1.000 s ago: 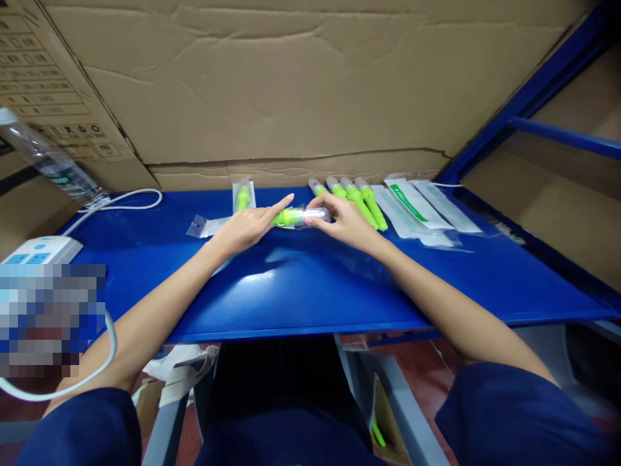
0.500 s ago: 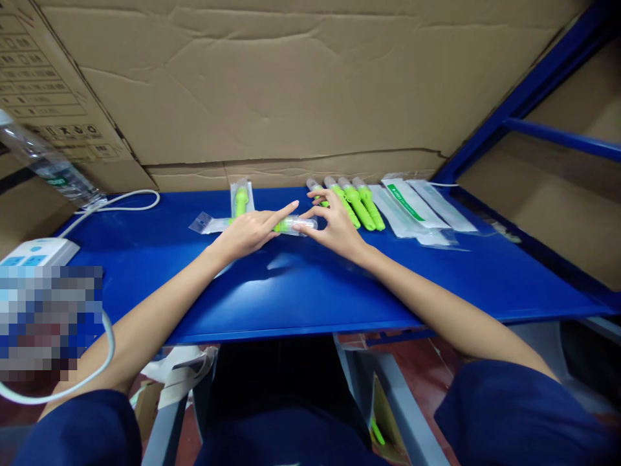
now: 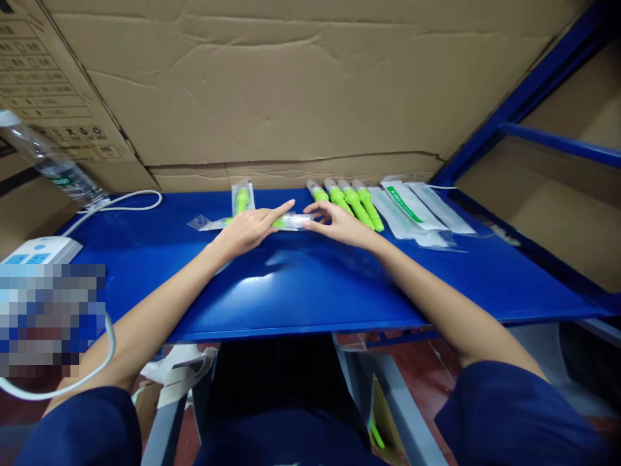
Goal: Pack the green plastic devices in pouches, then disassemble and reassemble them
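My left hand (image 3: 245, 231) lies on a clear bag (image 3: 208, 224) on the blue table (image 3: 301, 285). Its index finger stretches out along the bag and the other fingers curl down onto it. A green-capped tube (image 3: 290, 222) lies in the bag's open end, between my two hands. My right hand (image 3: 342, 224) is flat and open, fingers spread, with its fingertips at the tube's clear end. Several loose green-capped tubes (image 3: 347, 199) lie in a row just beyond my right hand.
Another bagged tube (image 3: 242, 197) lies behind my left hand. White swab packets (image 3: 412, 207) lie at the back right. A white power strip (image 3: 39, 249), its cable (image 3: 123, 202) and a water bottle (image 3: 46, 160) are at the left. Cardboard (image 3: 291, 84) walls the back; a blue frame (image 3: 543, 84) stands right.
The tube has come down onto the table and slid left into the bag. My right hand has let go of it and spread its fingers.
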